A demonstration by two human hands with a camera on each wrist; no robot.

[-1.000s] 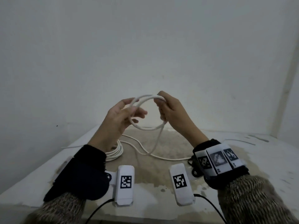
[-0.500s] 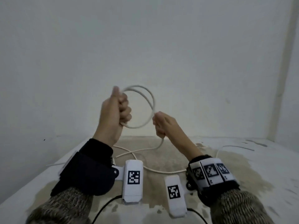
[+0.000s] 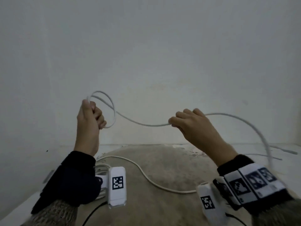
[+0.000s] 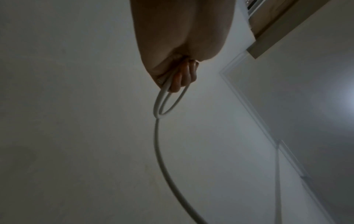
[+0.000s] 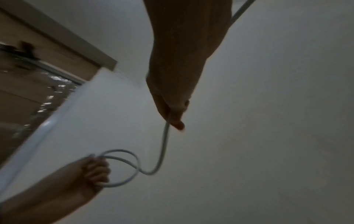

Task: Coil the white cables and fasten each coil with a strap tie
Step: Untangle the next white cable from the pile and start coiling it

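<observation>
White cable (image 3: 143, 123) spans both raised hands above the table (image 3: 162, 168). Left hand (image 3: 89, 118), at 9 o'clock, fists a small coil (image 3: 105, 108). Right hand (image 3: 192, 126), at 3 o'clock, pinches the run, whose slack droops toward 4 o'clock.
</observation>
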